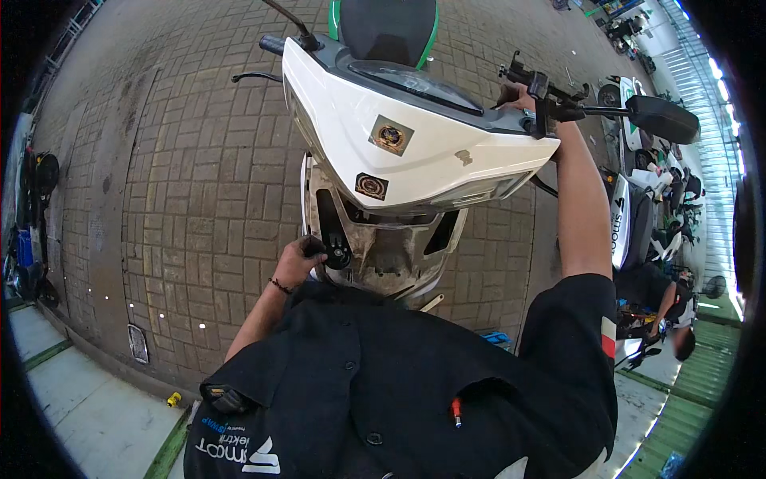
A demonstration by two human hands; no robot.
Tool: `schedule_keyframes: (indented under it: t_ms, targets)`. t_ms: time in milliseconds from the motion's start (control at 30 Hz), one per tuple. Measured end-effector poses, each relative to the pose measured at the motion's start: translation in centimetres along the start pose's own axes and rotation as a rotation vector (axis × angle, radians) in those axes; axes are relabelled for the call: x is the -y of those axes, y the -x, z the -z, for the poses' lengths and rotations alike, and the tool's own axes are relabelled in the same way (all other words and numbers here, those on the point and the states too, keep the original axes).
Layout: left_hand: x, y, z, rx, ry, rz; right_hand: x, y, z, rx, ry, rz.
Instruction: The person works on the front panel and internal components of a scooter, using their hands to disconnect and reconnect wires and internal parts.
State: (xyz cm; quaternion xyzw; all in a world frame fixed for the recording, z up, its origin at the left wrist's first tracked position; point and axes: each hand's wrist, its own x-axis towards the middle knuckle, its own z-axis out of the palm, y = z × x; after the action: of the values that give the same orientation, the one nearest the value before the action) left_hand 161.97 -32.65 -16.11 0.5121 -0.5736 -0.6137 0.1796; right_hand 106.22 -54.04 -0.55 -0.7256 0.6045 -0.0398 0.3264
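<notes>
Two hands are on a white scooter (415,136) that stands on brick paving (191,191), nose toward the person. The left hand (299,259) is closed around a small black round part (337,254) at the left side of the open front cavity (383,247), under the white front panel. The right hand (523,97) reaches up to the right handlebar grip, beside a black phone mount (536,84) and mirror (662,118); it looks closed on the grip, though the mount hides the fingers. By its size the scooter is likely heavy and stiff, best steadied at the handlebar, while the plastic panel looks smooth and easy to scratch. The black part seems small, hard and light, fit for a fingertip pinch. Beyond, more scooters (638,207) stand at the paving's right edge, where another person (666,307) crouches.
</notes>
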Motion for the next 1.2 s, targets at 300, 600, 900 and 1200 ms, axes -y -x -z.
schedule_keyframes:
  t_ms: [300,600,900,1200]
  targets:
    - [0.3,-1.1,0.1,-0.025,0.404,0.014,-3.1,-1.6,-0.5,-0.144,0.027,0.102]
    - [0.0,-1.0,1.2,-0.088,0.257,-0.012,-1.7,-1.2,0.1,0.014,0.005,0.052]
    - [0.0,-0.6,0.7,-0.077,0.411,0.100,-5.8,-2.7,0.2,0.027,-0.028,-0.149]
    - [0.9,-0.8,1.0,-0.049,0.359,0.073,-4.3,-2.9,0.3,-0.006,0.054,-0.121]
